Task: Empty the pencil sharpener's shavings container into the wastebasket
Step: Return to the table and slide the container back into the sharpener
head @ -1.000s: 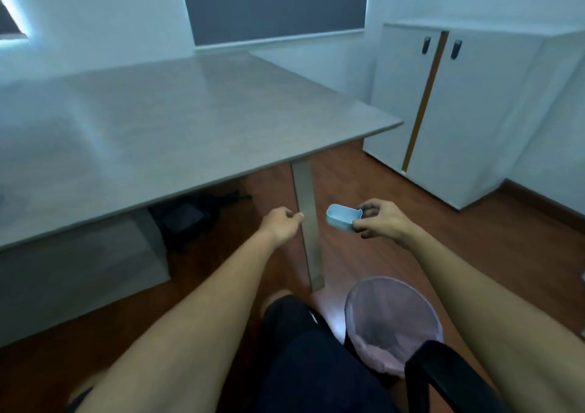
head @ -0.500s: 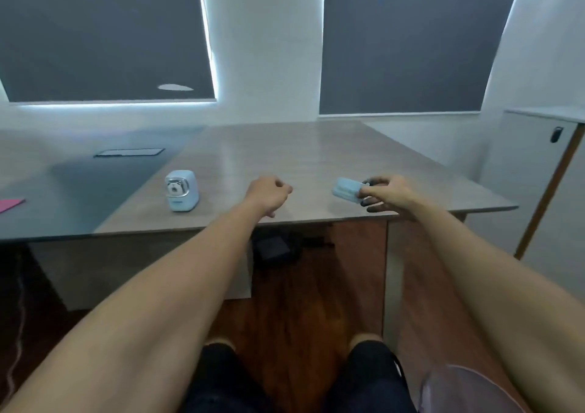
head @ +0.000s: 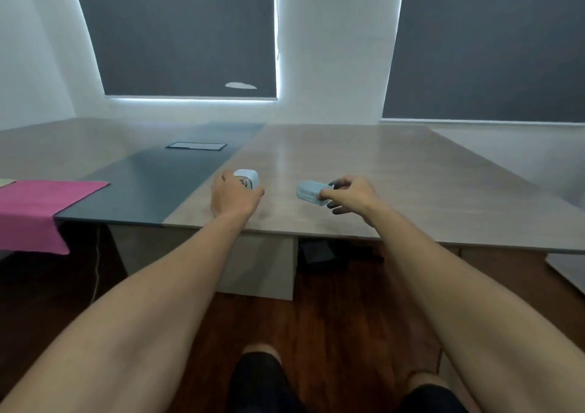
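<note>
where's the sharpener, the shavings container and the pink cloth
sharpener [head: 248, 177]: head view, on its rounded top corner
shavings container [head: 308, 191]: head view, on its side wall
pink cloth [head: 38, 203]: head view, on its flat middle

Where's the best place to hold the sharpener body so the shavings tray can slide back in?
Probably grip the pencil sharpener around its side walls, coming from the near left as the left hand does. It stands upright on the table; that leaves its right side clear for the tray in the right hand.

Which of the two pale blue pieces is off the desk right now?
The shavings container, pinched in the right hand and held above the desk. The sharpener body stands on the desk, with the left hand at it.
</note>
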The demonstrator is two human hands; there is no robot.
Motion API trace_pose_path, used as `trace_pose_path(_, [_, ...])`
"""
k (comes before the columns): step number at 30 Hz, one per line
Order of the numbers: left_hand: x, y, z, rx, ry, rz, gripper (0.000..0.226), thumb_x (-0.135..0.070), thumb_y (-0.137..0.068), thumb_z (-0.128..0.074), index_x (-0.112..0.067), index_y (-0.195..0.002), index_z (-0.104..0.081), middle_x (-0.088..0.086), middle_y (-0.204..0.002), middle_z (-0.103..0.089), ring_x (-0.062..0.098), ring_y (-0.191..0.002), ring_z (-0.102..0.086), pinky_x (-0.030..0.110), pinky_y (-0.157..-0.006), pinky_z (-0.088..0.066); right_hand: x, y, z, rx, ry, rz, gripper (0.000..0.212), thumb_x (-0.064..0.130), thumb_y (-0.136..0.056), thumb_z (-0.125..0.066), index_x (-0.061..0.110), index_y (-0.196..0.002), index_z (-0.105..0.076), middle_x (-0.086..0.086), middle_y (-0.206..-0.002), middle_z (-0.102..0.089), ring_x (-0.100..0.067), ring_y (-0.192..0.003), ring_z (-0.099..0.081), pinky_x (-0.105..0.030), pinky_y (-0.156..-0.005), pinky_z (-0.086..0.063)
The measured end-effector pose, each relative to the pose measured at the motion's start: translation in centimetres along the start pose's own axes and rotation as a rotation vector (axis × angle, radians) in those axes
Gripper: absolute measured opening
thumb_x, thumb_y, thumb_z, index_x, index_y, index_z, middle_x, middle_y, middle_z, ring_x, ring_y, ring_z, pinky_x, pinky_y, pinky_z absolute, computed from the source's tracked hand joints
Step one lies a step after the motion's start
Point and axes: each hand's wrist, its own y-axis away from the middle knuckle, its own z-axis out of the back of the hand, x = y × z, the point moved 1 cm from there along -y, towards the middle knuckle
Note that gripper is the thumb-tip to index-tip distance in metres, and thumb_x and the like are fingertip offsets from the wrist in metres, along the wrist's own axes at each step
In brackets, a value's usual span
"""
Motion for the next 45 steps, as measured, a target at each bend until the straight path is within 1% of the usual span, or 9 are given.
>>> trace_pose_path(12, [2.1, -3.5, -3.6, -0.018, 0.171, 0.200, 0.074, -0.029, -0.069, -0.083, -0.002, -0.127, -0.046, 0.018, -0.133, -0.054, 0.036, -0.121, -0.053, 0.039, -0.096, -0.043, -2.7, -3.8, -3.0, -0.011, -0.091, -0.050, 0.052, 0.029, -0.059, -0.085, 0.011, -0.105, -0.070, -0.007, -0.095, -0.074, -0.021, -0.080, -0.074, -0.037, -0.074, -0.063])
trace_pose_path(18, [1.9, -5.4, -3.5, 0.041, 0.350, 0.324, 0.066, -0.042, -0.061, -0.081, -0.010, -0.117, -0.066, 0.008, -0.117, -0.069, 0.027, -0.109, -0.064, 0.035, -0.094, -0.052, -2.8, -5.1, -2.6, 0.059, -0.203, -0.028, 0.047, 0.034, -0.069, -0.084, 0.009, -0.107, -0.072, -0.007, -0.101, -0.073, -0.020, -0.089, -0.071, -0.034, -0.080, -0.061])
trace_pose_path(20, [2.0, -5.8, -3.4, 0.147, 0.555, 0.357, 0.063, -0.045, -0.056, -0.081, -0.010, -0.108, -0.070, 0.007, -0.107, -0.073, 0.025, -0.096, -0.070, 0.040, -0.086, -0.058, -2.6, -5.3, -2.6, 0.096, -0.255, -0.036, 0.038, 0.033, -0.073, -0.082, 0.010, -0.102, -0.074, -0.009, -0.100, -0.074, -0.019, -0.085, -0.069, -0.034, -0.082, -0.061])
trace_pose_path(23, [1.0, -5.8, -3.3, 0.317, 0.738, 0.339, 0.044, -0.035, -0.074, -0.075, -0.005, -0.105, -0.067, 0.009, -0.091, -0.071, 0.023, -0.076, -0.068, 0.033, -0.064, -0.059, -2.1, -6.0, -2.6, 0.138, -0.344, -0.057, 0.037, 0.036, -0.077, -0.078, 0.004, -0.094, -0.077, -0.012, -0.092, -0.071, -0.019, -0.076, -0.066, -0.031, -0.075, -0.059])
trace_pose_path(25, [-0.1, -5.5, -3.2, 0.389, 0.782, 0.318, 0.034, -0.032, -0.081, -0.070, -0.006, -0.102, -0.065, 0.009, -0.088, -0.070, 0.022, -0.071, -0.066, 0.029, -0.055, -0.056, -1.8, -6.4, -2.4, 0.134, -0.403, -0.072, 0.040, 0.036, -0.079, -0.076, -0.001, -0.093, -0.075, -0.016, -0.089, -0.067, -0.021, -0.074, -0.064, -0.028, -0.070, -0.058])
trace_pose_path(31, [-1.9, -4.5, -3.8, 0.494, 0.898, 0.255, 0.013, -0.025, -0.088, -0.064, -0.013, -0.093, -0.065, 0.006, -0.085, -0.068, 0.021, -0.072, -0.064, 0.034, -0.069, -0.054, -1.1, -6.4, -1.6, 0.142, -0.520, -0.100, 0.041, 0.035, -0.082, -0.074, -0.005, -0.094, -0.071, -0.020, -0.094, -0.066, -0.027, -0.081, -0.065, -0.031, -0.072, -0.060])
trace_pose_path(37, [-2.3, -4.3, -4.3, 0.547, 0.927, 0.218, 0.019, -0.026, -0.087, -0.065, -0.010, -0.099, -0.066, 0.007, -0.089, -0.070, 0.019, -0.074, -0.066, 0.029, -0.065, -0.056, -2.0, -5.8, -0.6, 0.176, -0.566, -0.111, 0.044, 0.032, -0.081, -0.076, -0.007, -0.100, -0.071, -0.021, -0.092, -0.069, -0.026, -0.080, -0.069, -0.032, -0.075, -0.060])
trace_pose_path(41, [-2.5, -4.0, -4.5, 0.608, 0.888, 0.172, 0.024, -0.023, -0.087, -0.066, -0.007, -0.104, -0.068, 0.009, -0.096, -0.072, 0.021, -0.082, -0.067, 0.033, -0.075, -0.056, -2.1, -5.3, -0.5, 0.192, -0.554, -0.110, 0.051, 0.033, -0.074, -0.082, -0.004, -0.107, -0.069, -0.025, -0.104, -0.070, -0.029, -0.087, -0.071, -0.034, -0.078, -0.059])
trace_pose_path(45, [-2.9, -3.9, -4.7, 0.690, 0.880, 0.107, 0.032, -0.025, -0.085, -0.070, -0.008, -0.112, -0.069, 0.012, -0.108, -0.072, 0.024, -0.091, -0.069, 0.037, -0.084, -0.056, -1.5, -4.9, -1.1, 0.187, -0.557, -0.101, 0.063, 0.030, -0.075, -0.082, -0.003, -0.119, -0.052, -0.026, -0.109, -0.068, -0.034, -0.087, -0.072, -0.039, -0.077, -0.061])
